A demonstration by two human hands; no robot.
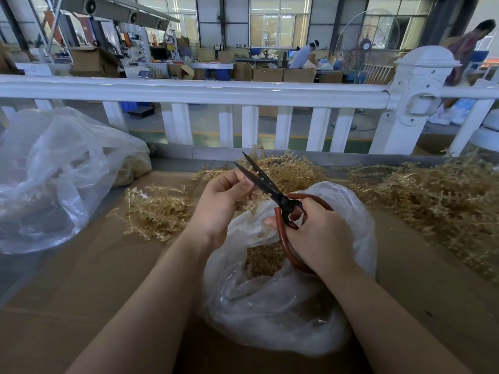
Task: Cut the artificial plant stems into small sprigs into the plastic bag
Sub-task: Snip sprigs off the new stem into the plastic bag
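My right hand (313, 233) grips the red handles of black-bladed scissors (266, 184), whose blades stand slightly apart and point up and to the left. My left hand (224, 198) is curled beside the blades, its fingertips pinching something small against them; I cannot make out a stem there. Both hands hover over an open clear plastic bag (283, 306) that holds tan cut sprigs (266, 259). Tan artificial plant stems lie in piles at the left (159, 209), behind the hands (291, 168) and at the right (437, 201).
The work surface is brown cardboard (94, 279). A large crumpled clear bag (54, 179) with some sprigs sits at the far left. A white railing (205, 91) runs along the far edge, with a factory floor and workers beyond it.
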